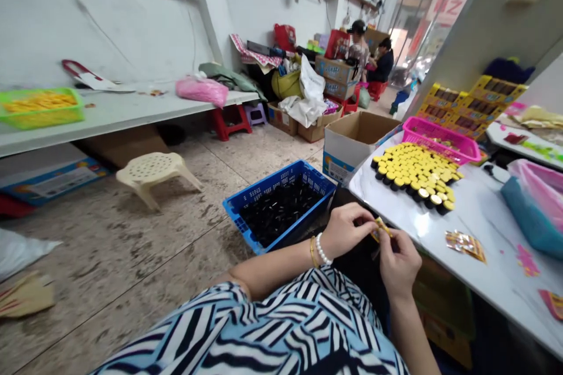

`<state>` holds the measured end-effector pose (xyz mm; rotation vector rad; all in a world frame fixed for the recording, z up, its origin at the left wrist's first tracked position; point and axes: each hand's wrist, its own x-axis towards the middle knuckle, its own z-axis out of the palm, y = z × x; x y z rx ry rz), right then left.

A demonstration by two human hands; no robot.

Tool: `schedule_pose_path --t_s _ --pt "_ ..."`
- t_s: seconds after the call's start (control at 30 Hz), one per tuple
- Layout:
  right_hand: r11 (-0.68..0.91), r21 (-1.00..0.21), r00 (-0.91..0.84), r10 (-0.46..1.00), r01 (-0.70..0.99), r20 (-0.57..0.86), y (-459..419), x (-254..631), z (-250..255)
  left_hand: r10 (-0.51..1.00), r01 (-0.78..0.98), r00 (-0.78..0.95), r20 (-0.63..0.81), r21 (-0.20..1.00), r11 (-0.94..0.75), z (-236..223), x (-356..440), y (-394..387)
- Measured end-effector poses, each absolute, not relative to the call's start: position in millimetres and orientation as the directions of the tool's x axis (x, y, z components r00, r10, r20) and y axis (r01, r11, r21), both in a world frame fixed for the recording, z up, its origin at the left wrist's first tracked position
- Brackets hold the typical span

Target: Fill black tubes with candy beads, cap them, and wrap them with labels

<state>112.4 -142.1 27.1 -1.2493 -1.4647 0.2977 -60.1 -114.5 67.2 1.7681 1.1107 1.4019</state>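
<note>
A small yellow printed packet [380, 227] is pinched between both hands over my lap, just off the table's near edge. My left hand [349, 229], with a pearl bracelet on its wrist, grips the packet from the left. Thumb and fingers of my right hand [399, 256] close on its right side; the fingers partly cover it. On the white table [417, 228] stand many short black cylinders with yellow tops [416, 167], packed close together. Similar shiny yellow-brown packets [466, 245] lie to the right of my hands. Left of my hands, a blue crate [281, 205] holds loose black pieces.
A pink basket [440, 139] and stacked yellow boxes [475, 104] stand at the table's back. An open carton [356, 135] is beyond the crate. A cream stool [156, 173] stands on the floor at left. Two people [372, 58] sit far back. A lined teal bin [534, 211] is at right.
</note>
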Motion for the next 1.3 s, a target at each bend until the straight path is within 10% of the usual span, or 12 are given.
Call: schedule_pose_path --t_s 0.4,0.6,0.93,1.3 --pt "0.394 -0.808 0.022 0.894 0.437 0.448 -131.7 112.0 15.0 0.928 -0.111 0.371 -0.035 0.99 0.082 51.0 -75.5 -100.8" --pt "0.226 -0.696 0.377 0.707 0.681 0.599 -62.9 217.6 62.6 0.89 -0.252 0.39 -0.237 0.902 0.35 45.2 -83.5 -90.9" --pt "-0.018 -0.691 0.501 0.703 0.722 0.505 15.5 302.3 53.7 0.791 -0.308 0.552 -0.263 0.818 0.487 64.3 -76.0 -85.9" --pt "0.248 -0.936 0.214 0.928 0.251 0.304 -76.7 217.8 79.4 0.771 -0.536 0.577 -0.27 0.587 0.606 59.5 -52.4 -47.0"
